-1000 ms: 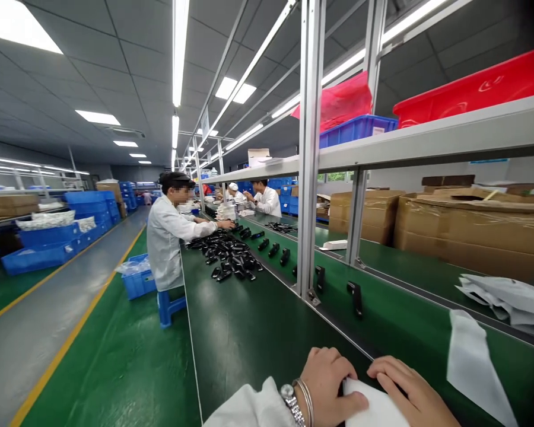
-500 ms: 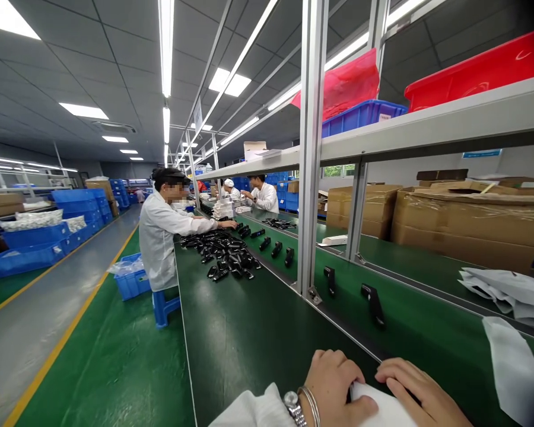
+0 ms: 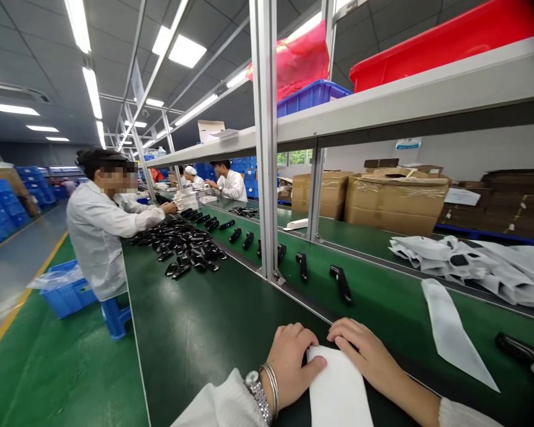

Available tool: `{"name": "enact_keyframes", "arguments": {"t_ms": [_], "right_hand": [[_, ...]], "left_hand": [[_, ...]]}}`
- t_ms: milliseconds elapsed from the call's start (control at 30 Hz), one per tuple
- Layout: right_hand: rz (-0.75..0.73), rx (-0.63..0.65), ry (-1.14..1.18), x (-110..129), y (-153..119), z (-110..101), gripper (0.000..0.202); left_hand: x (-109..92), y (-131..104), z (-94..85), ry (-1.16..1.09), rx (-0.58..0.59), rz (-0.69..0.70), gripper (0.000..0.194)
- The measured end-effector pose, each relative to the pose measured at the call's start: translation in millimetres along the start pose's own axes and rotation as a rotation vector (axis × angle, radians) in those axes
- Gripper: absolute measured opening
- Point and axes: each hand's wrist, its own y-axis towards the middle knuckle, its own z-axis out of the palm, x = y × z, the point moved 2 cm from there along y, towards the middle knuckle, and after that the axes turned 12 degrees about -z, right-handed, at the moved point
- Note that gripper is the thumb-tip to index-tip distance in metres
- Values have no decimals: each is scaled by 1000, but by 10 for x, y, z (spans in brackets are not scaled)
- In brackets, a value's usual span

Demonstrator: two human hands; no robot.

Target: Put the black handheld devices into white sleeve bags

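A flat white pouch (image 3: 338,388) stands out from the dark green tabletop at the bottom of the view. My left hand (image 3: 291,365), with a watch and bangles at the wrist, grips its left edge, thumb laid across the front and fingers behind. At the upper right edge of the pouch is my right hand (image 3: 365,353), its fingers bent around that side and its fingertips partly hidden. Beyond my hands, a black pistol-shaped device (image 3: 340,284) lies on the green belt. A loose white sleeve (image 3: 456,332) lies on the belt to the right, near another black device (image 3: 523,354).
A metal post (image 3: 264,148) rises from the bench and carries a shelf with a red bin (image 3: 427,47). A heap of black devices (image 3: 184,243) lies left, beside a seated co-worker (image 3: 100,231). Crumpled white pouches (image 3: 467,267) and cardboard boxes (image 3: 391,201) are at right.
The view has turned right, so the scene has shifted left. More of the white pouch shows between my hands, and a black device has come into view at right.
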Motion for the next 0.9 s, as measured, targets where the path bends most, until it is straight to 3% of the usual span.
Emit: {"name": "enact_keyframes", "arguments": {"t_ms": [467, 567, 733, 900], "right_hand": [[25, -46, 26, -100, -24, -14, 26], [46, -98, 86, -132, 32, -55, 24], [262, -171, -60, -483, 506, -177, 26], [481, -222, -110, -1041, 1080, -156, 56]], "left_hand": [[-55, 120, 28, -6, 7, -5, 19], [-46, 221, 44, -51, 10, -33, 6], [-28, 343, 65, -166, -55, -40, 15], [-8, 309, 34, -145, -116, 7, 20]]}}
